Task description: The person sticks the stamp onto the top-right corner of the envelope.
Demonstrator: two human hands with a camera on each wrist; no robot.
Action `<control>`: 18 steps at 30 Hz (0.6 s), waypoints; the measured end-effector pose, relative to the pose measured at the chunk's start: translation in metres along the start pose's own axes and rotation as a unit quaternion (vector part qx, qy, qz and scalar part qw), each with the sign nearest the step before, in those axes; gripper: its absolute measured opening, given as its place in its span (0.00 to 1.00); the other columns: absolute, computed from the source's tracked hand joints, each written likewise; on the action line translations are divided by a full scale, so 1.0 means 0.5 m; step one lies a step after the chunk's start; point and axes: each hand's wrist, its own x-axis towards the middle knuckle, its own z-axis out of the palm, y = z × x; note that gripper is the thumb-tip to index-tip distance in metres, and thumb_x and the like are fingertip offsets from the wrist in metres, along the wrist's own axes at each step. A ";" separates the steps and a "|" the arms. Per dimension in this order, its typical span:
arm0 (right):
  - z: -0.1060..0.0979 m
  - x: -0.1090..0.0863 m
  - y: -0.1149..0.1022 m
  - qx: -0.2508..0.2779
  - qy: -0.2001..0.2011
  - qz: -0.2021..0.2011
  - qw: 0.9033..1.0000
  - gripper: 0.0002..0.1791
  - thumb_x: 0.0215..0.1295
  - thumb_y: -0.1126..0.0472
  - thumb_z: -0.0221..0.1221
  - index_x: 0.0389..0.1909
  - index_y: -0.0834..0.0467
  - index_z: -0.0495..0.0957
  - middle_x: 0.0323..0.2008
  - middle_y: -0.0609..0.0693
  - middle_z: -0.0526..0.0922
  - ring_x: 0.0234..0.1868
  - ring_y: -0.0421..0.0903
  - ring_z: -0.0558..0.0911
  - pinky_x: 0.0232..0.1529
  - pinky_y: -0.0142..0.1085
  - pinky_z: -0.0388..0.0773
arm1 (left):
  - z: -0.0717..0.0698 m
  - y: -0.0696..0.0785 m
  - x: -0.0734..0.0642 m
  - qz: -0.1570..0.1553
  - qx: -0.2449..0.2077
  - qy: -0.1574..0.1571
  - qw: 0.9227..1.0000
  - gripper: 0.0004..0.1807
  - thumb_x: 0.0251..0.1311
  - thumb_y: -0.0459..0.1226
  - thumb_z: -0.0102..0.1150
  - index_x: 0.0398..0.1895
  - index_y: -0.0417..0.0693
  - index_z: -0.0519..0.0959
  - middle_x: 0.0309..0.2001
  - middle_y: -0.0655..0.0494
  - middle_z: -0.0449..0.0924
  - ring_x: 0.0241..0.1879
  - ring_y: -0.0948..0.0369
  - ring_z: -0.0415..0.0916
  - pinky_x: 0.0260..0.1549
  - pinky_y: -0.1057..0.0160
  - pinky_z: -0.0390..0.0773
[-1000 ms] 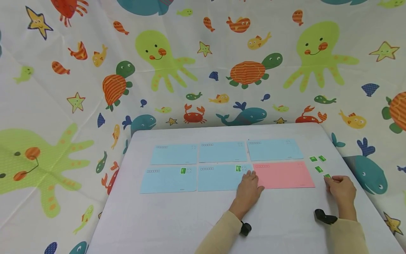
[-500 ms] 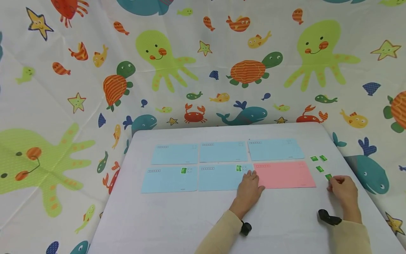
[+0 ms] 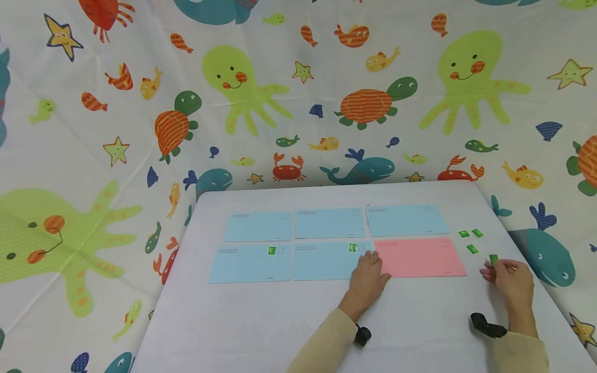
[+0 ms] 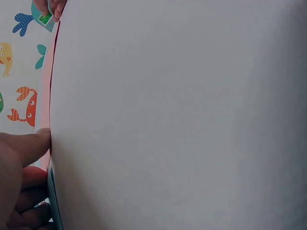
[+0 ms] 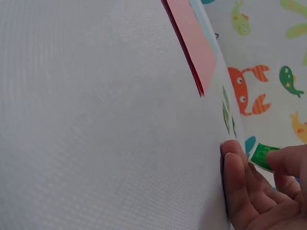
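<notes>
As the right hand [image 3: 513,285] pinches a green stamp [image 3: 493,258] between thumb and finger near the right edge of the white table [image 3: 224,331], the left hand [image 3: 367,282] rests with its fingers fairly straight and its thumb spread wide to the side. Those fingers lie where the middle blue envelope [image 3: 322,267] of the near row meets the pink envelope [image 3: 420,261], and the thumb is at the pink one's near edge. From the right wrist, the held stamp shows tilted, its face partly covered by the thumb.

Three loose stamps [image 3: 472,249] lie together between the pink envelope and the table's right edge, just beyond the right hand. Another blue envelope [image 3: 250,267] ends the near row toward the table's left edge; it and the middle one each bear a green stamp at upper right. Three more blue envelopes [image 3: 329,224] line up closer to the far edge. Behind that edge hangs a cloth [image 3: 308,93] printed with sea animals. Tan sleeves [image 3: 322,344] cover both forearms.
</notes>
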 end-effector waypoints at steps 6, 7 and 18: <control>0.000 -0.006 -0.006 0.011 -0.004 0.000 1.000 0.32 0.79 0.49 0.41 0.70 0.69 0.52 0.21 0.29 0.72 0.21 0.29 0.82 0.22 0.25 0.80 | -0.002 0.002 0.000 0.001 -0.002 0.004 1.000 0.27 0.70 0.53 0.56 0.62 0.45 0.79 0.68 0.53 0.74 0.71 0.57 0.69 0.70 0.62 0.69; -0.001 -0.006 -0.006 0.013 -0.004 0.002 1.000 0.31 0.79 0.50 0.41 0.70 0.69 0.52 0.21 0.29 0.72 0.21 0.30 0.83 0.22 0.26 0.80 | -0.002 0.002 0.000 0.002 -0.001 0.005 1.000 0.27 0.70 0.53 0.56 0.62 0.45 0.79 0.68 0.53 0.75 0.71 0.57 0.69 0.70 0.62 0.69; 0.000 -0.013 -0.008 0.008 -0.009 -0.014 1.000 0.31 0.77 0.50 0.48 0.68 0.68 0.58 0.25 0.33 0.73 0.22 0.34 0.84 0.24 0.28 0.82 | -0.002 0.001 -0.001 0.001 0.012 0.009 1.000 0.27 0.70 0.53 0.55 0.62 0.45 0.79 0.68 0.54 0.75 0.71 0.58 0.69 0.69 0.62 0.70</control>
